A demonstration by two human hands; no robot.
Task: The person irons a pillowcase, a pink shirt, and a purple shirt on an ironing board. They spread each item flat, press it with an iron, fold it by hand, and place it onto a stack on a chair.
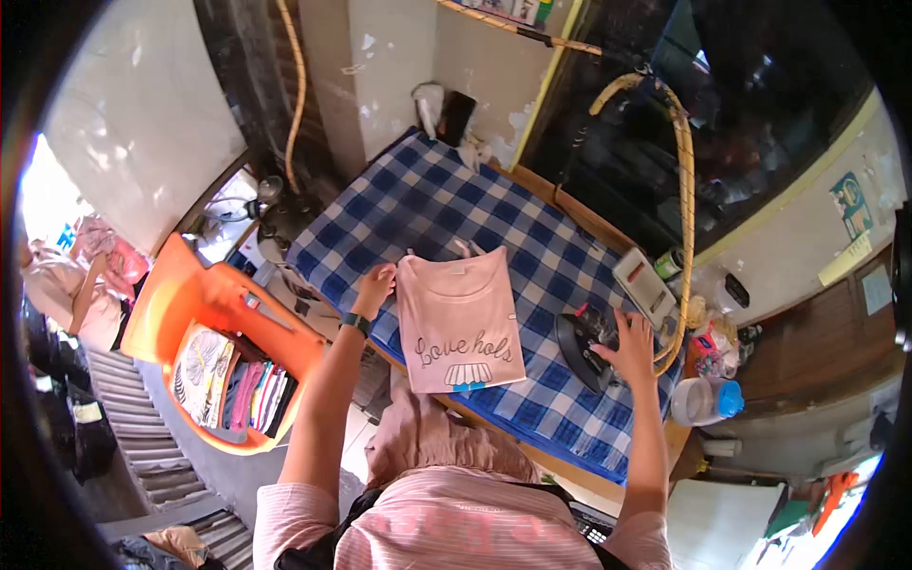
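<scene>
A folded pink T-shirt [458, 318] with "Love hols" lettering lies flat on a blue-and-white checked cloth [361, 223] that covers the table. My left hand [374, 289], a dark band on its wrist, is at the shirt's upper left edge. Its fingers are curled together; whether they pinch the fabric is hidden. To the right of the shirt, a dark clothes iron [581, 350] rests on the cloth. Beside the iron is my right hand [631, 348], fingers stretched out and apart, the thumb pointing toward the iron's handle without visibly gripping it.
An orange chair [204, 294] holds folded clothes [249, 385] at left. A wrapped yellowish cord [686, 209] arches down at right, near a white-and-grey box [644, 285] and a blue-lidded jar [701, 403]. Another person [65, 285] is at far left.
</scene>
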